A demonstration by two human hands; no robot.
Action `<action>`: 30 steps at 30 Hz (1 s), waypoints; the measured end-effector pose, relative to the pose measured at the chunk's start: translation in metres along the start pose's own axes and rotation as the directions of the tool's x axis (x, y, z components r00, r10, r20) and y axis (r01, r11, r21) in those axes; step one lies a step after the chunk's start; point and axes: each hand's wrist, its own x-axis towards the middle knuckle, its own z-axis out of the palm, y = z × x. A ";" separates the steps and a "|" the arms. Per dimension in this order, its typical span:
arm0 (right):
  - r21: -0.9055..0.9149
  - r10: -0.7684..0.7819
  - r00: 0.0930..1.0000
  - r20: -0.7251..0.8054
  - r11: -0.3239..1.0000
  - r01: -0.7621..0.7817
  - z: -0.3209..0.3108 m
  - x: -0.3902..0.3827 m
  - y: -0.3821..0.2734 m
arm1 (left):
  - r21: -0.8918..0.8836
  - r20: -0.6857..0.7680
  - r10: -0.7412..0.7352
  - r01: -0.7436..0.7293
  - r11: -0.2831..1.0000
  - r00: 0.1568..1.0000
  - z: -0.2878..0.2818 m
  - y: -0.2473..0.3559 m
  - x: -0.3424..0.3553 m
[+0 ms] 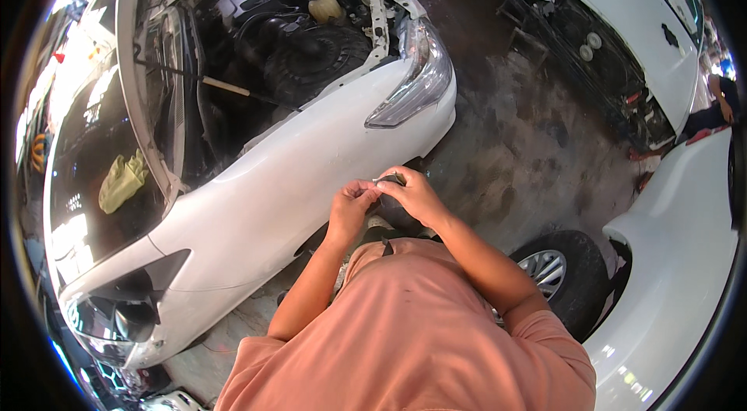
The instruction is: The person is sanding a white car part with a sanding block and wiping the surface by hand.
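Though small, object (389,179) in right hand (419,198)

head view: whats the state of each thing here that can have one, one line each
left hand, fingers bent at the piece; grip unclear
right hand, pinching the piece
small dark piece, held at the fingertips
engine bay, open
rod, slanted across the engine bay
headlight, fitted, apparently unlit
yellow-green cloth, crumpled on the windshield
wheel, mounted
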 end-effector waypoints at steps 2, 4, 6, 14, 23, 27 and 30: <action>-0.084 -0.034 0.997 -0.065 0.996 0.029 0.002 0.014 0.017 | 0.097 0.012 0.037 -0.038 0.995 0.999 -0.012 -0.008 0.012; -0.150 -0.075 0.979 -0.191 0.988 0.046 0.006 0.036 0.024 | 0.275 -0.019 0.226 -0.213 0.938 0.974 -0.031 -0.010 0.031; -0.194 -0.091 0.943 -0.321 0.981 0.029 0.005 0.064 0.031 | 0.465 -0.030 0.394 -0.336 0.819 0.918 -0.052 0.005 0.050; -0.195 -0.031 0.854 -0.519 0.977 -0.083 0.017 0.140 0.047 | 0.684 0.325 0.721 -0.679 0.268 0.612 -0.100 0.136 0.141; -0.001 -0.020 0.730 -0.683 1.000 0.026 0.025 0.156 0.069 | 0.560 0.546 0.766 -0.828 -0.035 0.337 -0.074 0.137 0.205; 0.091 0.058 0.711 -0.701 0.996 0.009 0.040 0.159 0.054 | 0.543 0.463 0.759 -0.823 0.166 0.458 -0.075 0.125 0.209; -0.017 0.014 0.679 -0.734 0.999 -0.039 0.038 0.164 0.059 | 0.511 0.403 0.714 -0.788 0.344 0.573 -0.076 0.124 0.218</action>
